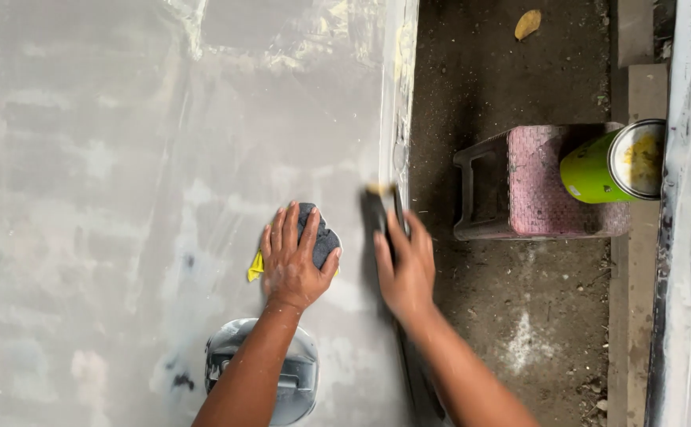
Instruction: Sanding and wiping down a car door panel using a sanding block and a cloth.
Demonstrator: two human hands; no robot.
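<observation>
Sanding a grey, filler-coated panel (pixel 124 198) by hand, seen from above. The left hand (pixel 294 257) lies flat with fingers spread, pressing a dark sanding pad (pixel 323 239) against the surface; a scrap of yellow backing (pixel 254 269) shows at the pad's left edge. The pad sits near the panel's right side, a little nearer than its middle. The right hand (pixel 405 269) is curled over the panel's right edge (pixel 397 119), fingers wrapped round a dark strip there; whether it grips a separate tool or only the rim cannot be told, though a pale tip (pixel 380 190) shows just beyond the fingertips.

For good work at this step — judged from the patchy light and dark areas of the coating — pressure is best kept even across the whole palm, not on the fingertips, so that the pad rides flat and cuts no grooves. The right hand serves well as a brace, steadying the panel while the left hand works. Near the edge, lighter pressure would seem wise, since filler thins there and rubs through easily.

A grey, rounded object (pixel 298 379) rests on the panel just near of the left wrist, partly hidden by the forearm. To the right, on the dirt ground (pixel 519 316), stands a pink stool (pixel 535 182) carrying a green can (pixel 598 170) on its side — well apart from the work.
</observation>
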